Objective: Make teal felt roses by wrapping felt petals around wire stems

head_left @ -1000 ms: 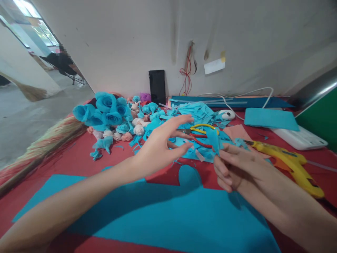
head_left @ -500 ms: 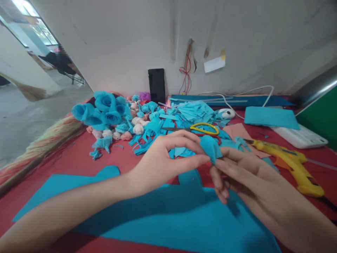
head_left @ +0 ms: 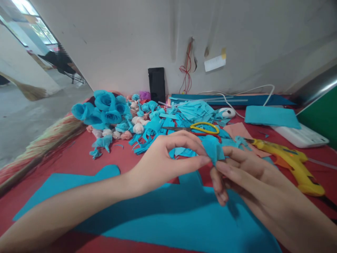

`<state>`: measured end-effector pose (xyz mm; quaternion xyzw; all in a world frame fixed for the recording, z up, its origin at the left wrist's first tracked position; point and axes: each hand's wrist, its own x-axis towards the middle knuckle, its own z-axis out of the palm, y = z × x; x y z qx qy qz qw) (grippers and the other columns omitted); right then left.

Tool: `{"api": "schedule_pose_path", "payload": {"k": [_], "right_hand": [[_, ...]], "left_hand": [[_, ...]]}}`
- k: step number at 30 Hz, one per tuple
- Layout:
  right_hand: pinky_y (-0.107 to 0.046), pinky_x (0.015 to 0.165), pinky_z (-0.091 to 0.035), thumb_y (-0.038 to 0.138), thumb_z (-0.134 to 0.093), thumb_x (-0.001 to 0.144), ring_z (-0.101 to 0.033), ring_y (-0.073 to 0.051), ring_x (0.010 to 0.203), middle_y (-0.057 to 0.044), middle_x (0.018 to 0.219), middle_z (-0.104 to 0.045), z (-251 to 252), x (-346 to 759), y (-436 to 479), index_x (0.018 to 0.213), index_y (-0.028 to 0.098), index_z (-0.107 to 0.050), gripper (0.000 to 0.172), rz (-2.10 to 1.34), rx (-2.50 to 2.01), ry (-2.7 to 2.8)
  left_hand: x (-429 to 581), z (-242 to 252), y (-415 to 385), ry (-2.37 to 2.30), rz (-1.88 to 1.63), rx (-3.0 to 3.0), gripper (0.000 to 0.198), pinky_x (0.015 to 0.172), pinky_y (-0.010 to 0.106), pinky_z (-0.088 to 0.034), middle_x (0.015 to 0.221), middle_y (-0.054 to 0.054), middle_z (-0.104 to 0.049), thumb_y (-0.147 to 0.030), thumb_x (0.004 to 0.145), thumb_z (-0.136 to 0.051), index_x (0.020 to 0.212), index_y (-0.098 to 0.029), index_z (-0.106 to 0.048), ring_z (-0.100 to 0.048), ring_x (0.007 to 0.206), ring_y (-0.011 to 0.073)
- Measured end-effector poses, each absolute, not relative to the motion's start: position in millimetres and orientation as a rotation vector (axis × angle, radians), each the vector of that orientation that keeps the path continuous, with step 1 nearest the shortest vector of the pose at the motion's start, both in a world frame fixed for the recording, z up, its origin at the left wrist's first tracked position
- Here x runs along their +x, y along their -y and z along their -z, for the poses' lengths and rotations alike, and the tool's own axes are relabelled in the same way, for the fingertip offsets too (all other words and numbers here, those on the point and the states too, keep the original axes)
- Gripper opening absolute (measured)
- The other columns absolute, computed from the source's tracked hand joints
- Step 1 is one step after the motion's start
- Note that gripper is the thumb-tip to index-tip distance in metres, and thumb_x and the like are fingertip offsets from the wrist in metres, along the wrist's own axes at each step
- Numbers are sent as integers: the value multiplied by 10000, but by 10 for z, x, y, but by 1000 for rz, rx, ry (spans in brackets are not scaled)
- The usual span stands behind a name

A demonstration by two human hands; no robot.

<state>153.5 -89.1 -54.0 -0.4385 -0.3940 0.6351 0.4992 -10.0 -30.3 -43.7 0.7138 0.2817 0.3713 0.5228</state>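
A small blue crepe-paper flower (head_left: 212, 150) is pinched between my two hands, above the middle of the table. My left hand (head_left: 173, 154) grips its left side with thumb and fingertips. From the right, the thumb and fingers of my right hand (head_left: 244, 175) close on its lower edge. Beneath both hands lies a large blue paper sheet (head_left: 158, 214). Just behind my left fingers are scissors (head_left: 205, 128) with yellow handles. A yellow glue gun (head_left: 292, 161) lies to the right of my right hand.
Finished blue paper roses (head_left: 104, 107) and smaller pink and white rosebuds (head_left: 138, 128) stand at the back left. Blue paper scraps (head_left: 195, 112) lie behind my hands. A black phone (head_left: 157, 84) leans on the wall. A broom (head_left: 39, 147) runs along the left edge.
The blue paper flower has turned slightly in my fingers and shifted a little to the right. Both hands otherwise keep nearly the same place.
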Motion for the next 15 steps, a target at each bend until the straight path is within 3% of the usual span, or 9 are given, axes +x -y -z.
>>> {"api": "schedule_pose_path", "payload": {"k": [7, 15], "right_hand": [[-152, 437, -465, 343, -675, 745, -574, -85, 445, 44, 552, -645, 547, 1530, 843, 704, 295, -662, 65, -1515, -1007, 1084], [-160, 435, -508, 329, -600, 788, -573, -82, 440, 36, 540, -632, 544, 1545, 876, 562, 241, -587, 242, -1292, -1113, 1331]], "left_hand": [[-120, 447, 295, -664, -897, 1710, 65, 774, 216, -481, 791, -9, -609, -145, 738, -647, 682, -175, -640, -577, 813, 107], [-120, 445, 315, -720, -790, 1608, 78, 827, 240, -464, 842, -35, -577, -272, 753, -658, 718, -204, -648, -565, 802, 99]]}}
